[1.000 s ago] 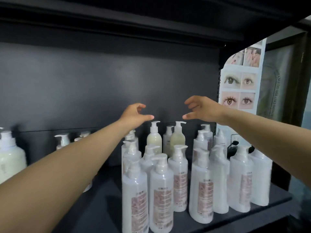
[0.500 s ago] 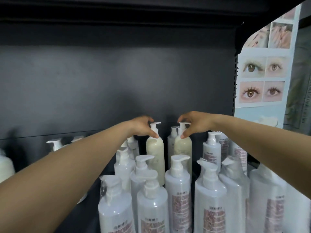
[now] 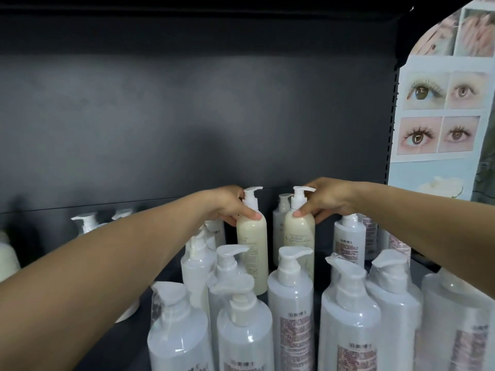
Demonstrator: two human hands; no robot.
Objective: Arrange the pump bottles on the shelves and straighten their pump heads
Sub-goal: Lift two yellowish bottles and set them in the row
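Note:
Two cream pump bottles stand side by side deep on the dark shelf. My left hand (image 3: pixel 230 204) grips the shoulder of the left cream bottle (image 3: pixel 253 250), whose white pump head (image 3: pixel 251 195) points right. My right hand (image 3: pixel 329 200) grips the shoulder of the right cream bottle (image 3: pixel 300 234); its pump head (image 3: pixel 301 194) also points right. Both bottles stand upright. In front of them crowd several larger white pump bottles (image 3: pixel 290 311) wrapped in clear film, their spouts turned in different directions.
The black back panel (image 3: pixel 187 116) rises just behind the cream bottles. More white bottles (image 3: pixel 87 223) stand at the left rear, and one sits at the far left edge (image 3: pixel 6 261). A poster with eye photos (image 3: pixel 442 111) hangs beyond the shelf's right upright.
Both hands came down from above the rear bottles and closed on the shoulders of the two cream bottles. The camera moved closer to the shelf.

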